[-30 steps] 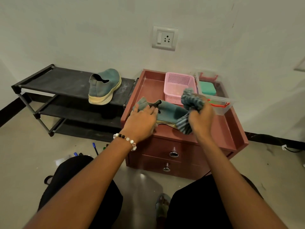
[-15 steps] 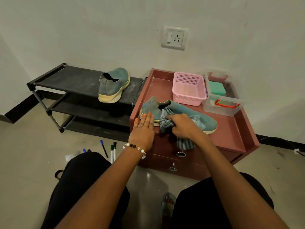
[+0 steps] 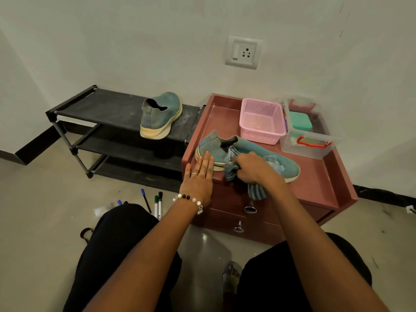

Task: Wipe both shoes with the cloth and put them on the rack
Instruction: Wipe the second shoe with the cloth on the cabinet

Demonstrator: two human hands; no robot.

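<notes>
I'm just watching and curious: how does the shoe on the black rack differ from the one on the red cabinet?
The shoe on the rack sits alone and untouched, heel toward the camera. The shoe on the cabinet lies sideways, toe pointing right. The left hand rests flat with its fingertips at that shoe's heel, while the right hand presses a striped cloth against its side. Both are teal slip-ons with pale soles, apparently a pair.
</notes>
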